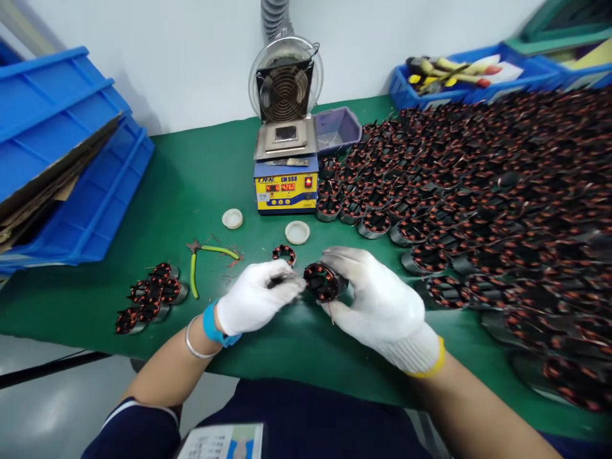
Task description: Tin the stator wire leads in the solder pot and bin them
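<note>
My right hand (377, 296), in a white glove with a yellow cuff edge, grips a motor stator (323, 282) by its metal side. The stator is tilted so its ring of copper windings shows, and a thin wire hangs below it. My left hand (261, 293), also gloved in white, is pinched closed at the stator's left edge; whatever lies between its fingertips is too small to make out. Just beyond the left fingers another stator (284, 255) rests on the green table. Green-handled cutters (206, 255) lie open to the left, near scattered wire scraps (232, 258).
A yellow and blue solder pot (287, 186) stands at the back under an exhaust hose (276, 19). Two small white dishes (297, 233) sit before it. Many stators (459, 210) crowd the right side; several more (152, 296) are at left, near blue bins (95, 191).
</note>
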`<state>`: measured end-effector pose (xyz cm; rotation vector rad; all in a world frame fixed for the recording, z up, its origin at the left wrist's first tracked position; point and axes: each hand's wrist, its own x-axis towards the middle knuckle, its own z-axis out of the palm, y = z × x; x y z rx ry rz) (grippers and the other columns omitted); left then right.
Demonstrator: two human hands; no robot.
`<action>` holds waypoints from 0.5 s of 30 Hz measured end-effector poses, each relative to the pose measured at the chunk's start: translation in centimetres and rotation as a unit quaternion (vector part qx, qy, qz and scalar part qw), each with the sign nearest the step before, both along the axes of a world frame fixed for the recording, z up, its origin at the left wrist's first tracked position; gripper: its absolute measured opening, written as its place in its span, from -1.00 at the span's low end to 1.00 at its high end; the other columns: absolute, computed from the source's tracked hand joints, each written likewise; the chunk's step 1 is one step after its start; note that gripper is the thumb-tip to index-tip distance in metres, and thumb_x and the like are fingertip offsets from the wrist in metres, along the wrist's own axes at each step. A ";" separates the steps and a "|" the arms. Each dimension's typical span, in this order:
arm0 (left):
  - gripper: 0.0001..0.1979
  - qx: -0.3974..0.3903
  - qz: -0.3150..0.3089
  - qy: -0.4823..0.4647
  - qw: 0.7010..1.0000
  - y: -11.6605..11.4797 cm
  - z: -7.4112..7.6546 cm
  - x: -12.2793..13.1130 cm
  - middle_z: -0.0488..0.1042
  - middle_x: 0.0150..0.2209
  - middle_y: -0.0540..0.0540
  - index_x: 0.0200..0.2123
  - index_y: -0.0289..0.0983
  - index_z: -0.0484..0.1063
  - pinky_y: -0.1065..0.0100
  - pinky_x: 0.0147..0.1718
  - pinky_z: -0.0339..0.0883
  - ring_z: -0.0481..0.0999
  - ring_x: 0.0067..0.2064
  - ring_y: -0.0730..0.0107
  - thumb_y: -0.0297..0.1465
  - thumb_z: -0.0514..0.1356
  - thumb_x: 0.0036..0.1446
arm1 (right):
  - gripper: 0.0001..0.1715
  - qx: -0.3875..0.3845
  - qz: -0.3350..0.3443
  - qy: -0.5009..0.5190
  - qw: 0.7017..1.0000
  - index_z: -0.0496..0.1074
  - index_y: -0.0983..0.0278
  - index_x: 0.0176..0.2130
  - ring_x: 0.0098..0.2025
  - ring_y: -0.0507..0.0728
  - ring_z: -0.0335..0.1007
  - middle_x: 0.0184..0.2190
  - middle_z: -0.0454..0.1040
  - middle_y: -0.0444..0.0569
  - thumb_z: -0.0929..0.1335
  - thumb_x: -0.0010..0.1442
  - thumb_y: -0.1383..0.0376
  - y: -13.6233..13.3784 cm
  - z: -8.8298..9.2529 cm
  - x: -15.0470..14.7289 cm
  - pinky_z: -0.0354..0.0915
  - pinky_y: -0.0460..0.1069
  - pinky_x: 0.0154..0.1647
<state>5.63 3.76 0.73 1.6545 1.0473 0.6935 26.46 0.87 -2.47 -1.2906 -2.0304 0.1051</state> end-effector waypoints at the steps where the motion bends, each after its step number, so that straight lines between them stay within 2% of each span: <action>1: -0.68 0.001 0.032 -0.047 0.998 0.0 0.2 -0.3 0.32 -0.61 0.10 -0.47 -0.20 0.29 0.44 -0.65 0.19 0.26 -0.64 0.51 -0.16 0.21 0.24 | -0.54 -0.008 -0.004 -0.002 1.000 0.45 0.29 0.01 0.00 0.23 0.57 -0.03 0.58 0.15 0.32 0.09 0.34 0.0 0.1 0.0 0.52 0.09 0.00; 3: -0.63 0.064 0.117 -0.106 0.985 0.0 0.6 -0.7 0.32 -0.62 0.10 -0.47 -0.19 0.27 0.44 -0.66 0.18 0.24 -0.65 0.51 -0.09 0.19 0.27 | -0.56 -0.020 -0.011 -0.006 1.000 0.46 0.27 0.00 0.00 0.23 0.56 -0.03 0.58 0.13 0.31 0.10 0.34 0.0 0.2 -0.1 0.51 0.09 0.02; 5: -0.63 0.153 0.162 -0.073 0.972 0.0 0.5 -0.8 0.39 -0.55 0.05 -0.43 -0.20 0.32 0.42 -0.58 0.27 0.34 -0.57 0.47 -0.06 0.22 0.24 | -0.57 -0.019 -0.012 -0.008 1.000 0.47 0.28 0.00 0.00 0.24 0.56 -0.04 0.58 0.14 0.32 0.11 0.34 -0.1 0.2 -0.3 0.51 0.10 0.01; 7: -0.68 0.191 0.117 0.016 0.975 0.1 0.0 -0.5 0.43 -0.50 0.02 -0.41 -0.22 0.37 0.41 -0.51 0.29 0.39 -0.50 0.45 -0.10 0.27 0.19 | -0.57 -0.016 -0.008 -0.010 1.000 0.47 0.30 -0.01 0.00 0.25 0.56 -0.05 0.58 0.16 0.33 0.09 0.34 -0.2 0.0 -0.5 0.51 0.12 0.03; 9: -0.72 0.195 0.058 0.064 0.977 0.0 -0.6 -0.2 0.38 -0.55 0.06 -0.47 -0.23 0.35 0.43 -0.52 0.24 0.34 -0.53 0.48 -0.21 0.25 0.21 | -0.57 -0.023 -0.014 -0.007 1.000 0.46 0.31 -0.01 0.01 0.27 0.55 -0.05 0.57 0.17 0.35 0.09 0.32 -0.3 -0.2 -0.5 0.51 0.14 0.04; 10: -0.70 0.195 0.053 0.058 0.978 0.0 -0.9 -0.2 0.34 -0.59 0.08 -0.50 -0.23 0.31 0.43 -0.54 0.21 0.31 -0.56 0.50 -0.26 0.20 0.25 | -0.56 -0.029 -0.017 -0.004 0.999 0.46 0.31 -0.01 0.01 0.27 0.55 -0.05 0.57 0.17 0.36 0.08 0.30 -0.2 -0.2 -0.3 0.51 0.14 0.04; 13: -0.66 0.205 0.131 -0.007 0.970 0.0 -1.9 -0.6 0.31 -0.61 0.07 -0.53 -0.22 0.26 0.43 -0.57 0.20 0.28 -0.60 0.51 -0.33 0.09 0.35 | -0.54 -0.058 -0.033 0.001 0.998 0.46 0.31 -0.04 -0.04 0.29 0.55 -0.09 0.57 0.16 0.40 0.04 0.24 0.4 0.5 0.6 0.52 0.16 0.00; 14: -0.66 0.218 0.133 -0.019 0.967 0.0 -2.4 -0.7 0.34 -0.60 0.06 -0.51 -0.22 0.27 0.43 -0.56 0.23 0.31 -0.60 0.49 -0.32 0.07 0.36 | -0.53 -0.068 -0.050 -0.006 0.996 0.46 0.30 -0.06 -0.04 0.30 0.55 -0.08 0.56 0.16 0.41 0.01 0.22 0.8 1.0 0.9 0.52 0.18 -0.02; 15: -0.67 0.241 0.110 -0.019 0.964 0.0 -3.1 -0.7 0.38 -0.58 0.03 -0.49 -0.22 0.31 0.42 -0.54 0.28 0.36 -0.58 0.47 -0.31 0.07 0.37 | -0.52 -0.079 -0.080 -0.019 0.993 0.46 0.29 -0.07 -0.05 0.31 0.54 -0.04 0.54 0.17 0.42 -0.01 0.20 1.4 1.5 1.2 0.51 0.18 -0.04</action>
